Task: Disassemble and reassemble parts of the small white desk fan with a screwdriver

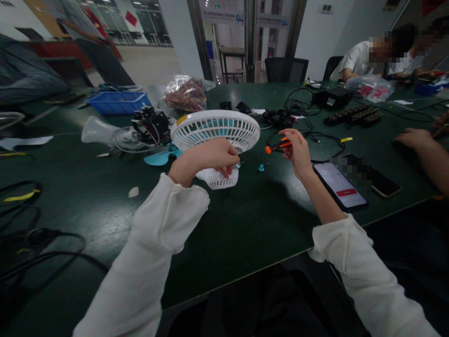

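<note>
A small white fan (215,124) with a round slatted grille stands on the dark green table. My left hand (215,157) is closed on the fan at its white motor housing (223,179), below the grille. In my right hand (298,152) is a screwdriver (277,145) with an orange and black handle, its thin shaft pointing left toward the housing. Whether its tip touches anything is too small to tell. A little blue cap (261,167) lies between my hands, with a tiny dark piece beside it. Light blue fan blades (159,157) rest left of the grille.
Two phones lie to my right, one with a lit screen (340,185). Behind the fan are a blue tray (119,102), a plastic bag (185,92) and black cables. A white stand part (101,132) lies left. A neighbour's hand (416,138) rests at the right.
</note>
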`<act>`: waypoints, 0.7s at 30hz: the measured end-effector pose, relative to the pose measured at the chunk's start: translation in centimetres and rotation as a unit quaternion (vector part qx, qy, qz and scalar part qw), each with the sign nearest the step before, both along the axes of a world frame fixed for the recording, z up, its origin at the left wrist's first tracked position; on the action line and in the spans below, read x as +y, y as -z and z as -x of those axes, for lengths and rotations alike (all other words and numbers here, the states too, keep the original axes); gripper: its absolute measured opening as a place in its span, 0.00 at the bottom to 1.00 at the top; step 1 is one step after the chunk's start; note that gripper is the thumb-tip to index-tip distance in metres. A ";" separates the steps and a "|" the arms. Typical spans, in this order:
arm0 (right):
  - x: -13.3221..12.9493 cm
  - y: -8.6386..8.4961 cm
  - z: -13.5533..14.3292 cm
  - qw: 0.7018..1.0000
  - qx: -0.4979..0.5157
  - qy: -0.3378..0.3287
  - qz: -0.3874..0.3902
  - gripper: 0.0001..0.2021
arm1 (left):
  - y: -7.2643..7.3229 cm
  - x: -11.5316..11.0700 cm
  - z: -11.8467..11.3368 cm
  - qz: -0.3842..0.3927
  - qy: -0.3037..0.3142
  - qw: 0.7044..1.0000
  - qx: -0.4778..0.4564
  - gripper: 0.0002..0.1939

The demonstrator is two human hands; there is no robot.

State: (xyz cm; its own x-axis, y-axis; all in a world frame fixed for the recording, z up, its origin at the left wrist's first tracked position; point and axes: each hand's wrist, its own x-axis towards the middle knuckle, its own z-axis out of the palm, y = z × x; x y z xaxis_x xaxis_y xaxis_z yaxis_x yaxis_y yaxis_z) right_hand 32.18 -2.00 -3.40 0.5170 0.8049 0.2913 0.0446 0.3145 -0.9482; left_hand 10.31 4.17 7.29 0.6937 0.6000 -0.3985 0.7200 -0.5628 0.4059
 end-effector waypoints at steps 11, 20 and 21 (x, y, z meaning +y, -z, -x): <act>0.0 0.0 0.1 1.000 0.007 0.013 0.019 0.10 | 0.5 0.6 0.2 0.012 0.003 1.000 -0.013 0.11; -0.1 -0.1 0.2 1.000 0.008 0.008 0.010 0.14 | 0.4 0.5 0.2 0.004 0.001 1.000 -0.011 0.12; -0.1 -0.1 0.2 1.000 0.004 0.008 0.008 0.15 | 0.4 0.5 0.2 0.000 0.002 1.000 -0.010 0.12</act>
State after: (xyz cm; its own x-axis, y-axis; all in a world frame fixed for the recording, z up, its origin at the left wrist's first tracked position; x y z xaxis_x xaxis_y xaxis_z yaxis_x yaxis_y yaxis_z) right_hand 31.94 -2.15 -3.29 0.5329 0.8003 0.2748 0.0416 0.2996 -0.9532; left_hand 10.13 4.68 6.91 0.7035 0.5978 -0.3843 0.7098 -0.5650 0.4206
